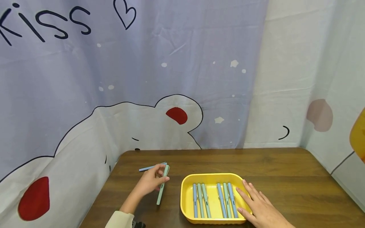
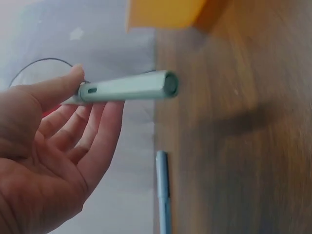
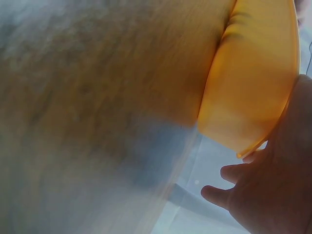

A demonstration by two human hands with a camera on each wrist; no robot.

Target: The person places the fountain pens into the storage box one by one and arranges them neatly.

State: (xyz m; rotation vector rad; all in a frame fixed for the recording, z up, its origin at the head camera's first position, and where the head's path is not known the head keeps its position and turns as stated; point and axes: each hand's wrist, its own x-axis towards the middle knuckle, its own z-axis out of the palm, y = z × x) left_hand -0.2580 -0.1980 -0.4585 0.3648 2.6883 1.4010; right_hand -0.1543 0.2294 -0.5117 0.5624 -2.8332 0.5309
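Observation:
My left hand (image 1: 151, 181) pinches a light green pen (image 1: 161, 193) between thumb and fingers, tilted over the table left of the yellow tray (image 1: 212, 202). In the left wrist view one end of the green pen (image 2: 126, 87) points away from the palm. A blue pen (image 1: 144, 168) lies on the table just behind that hand. My right hand (image 1: 260, 205) has its fingers spread at the tray's right rim. Inside the tray are two groups of three pens side by side: the left group (image 1: 200, 200) is one blue and two green, the right group (image 1: 227, 200) two blue and one green.
The brown wooden table (image 1: 285, 177) extends to the right of the tray and behind it. A printed fabric curtain (image 1: 216, 95) hangs along the table's back edge and at the sides.

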